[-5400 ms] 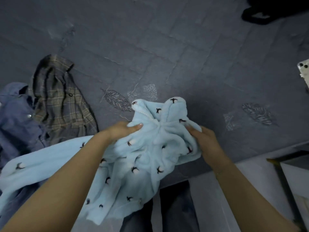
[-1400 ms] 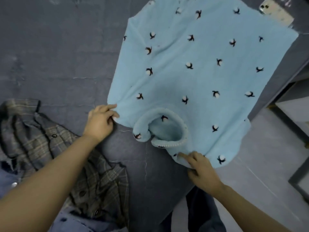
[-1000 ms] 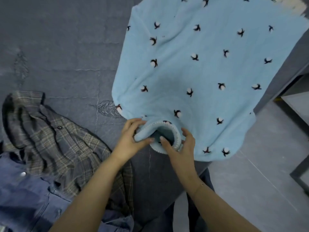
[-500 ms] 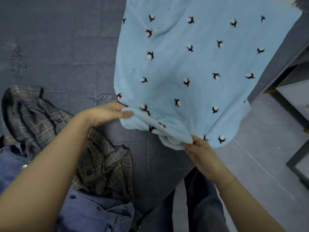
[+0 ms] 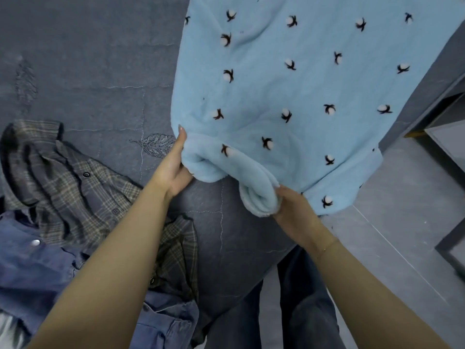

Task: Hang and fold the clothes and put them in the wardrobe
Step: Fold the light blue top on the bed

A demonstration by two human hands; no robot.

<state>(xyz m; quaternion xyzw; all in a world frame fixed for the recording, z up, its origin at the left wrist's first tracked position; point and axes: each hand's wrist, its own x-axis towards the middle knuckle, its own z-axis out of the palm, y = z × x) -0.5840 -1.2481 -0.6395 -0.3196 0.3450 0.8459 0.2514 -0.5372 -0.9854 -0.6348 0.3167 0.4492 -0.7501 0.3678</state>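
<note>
we have the light blue fleece top (image 5: 289,96) spread flat on the dark grey quilted bed cover (image 5: 88,59), its near edge by the corner of the bed. our left hand (image 5: 171,167) grips the near left edge, thumb on top and fingers tucked under the fabric. our right hand (image 5: 293,210) pinches the rolled collar (image 5: 259,197), which is bunched into a thick tube. the step in hand looks like tucking the collar in before folding. to do it well, we should pull the 2 grip points gently apart so the edge lies straight, then press the collar flat so no lump sits inside the fold.

the top is plush and thick, dotted with small white tufts on dark sprigs; it will likely hold soft, rounded folds, not crisp creases. to the left lie a thin plaid shirt (image 5: 63,172) with buttons and a blue denim shirt (image 5: 37,268) with snaps, both crumpled and waiting.
</note>
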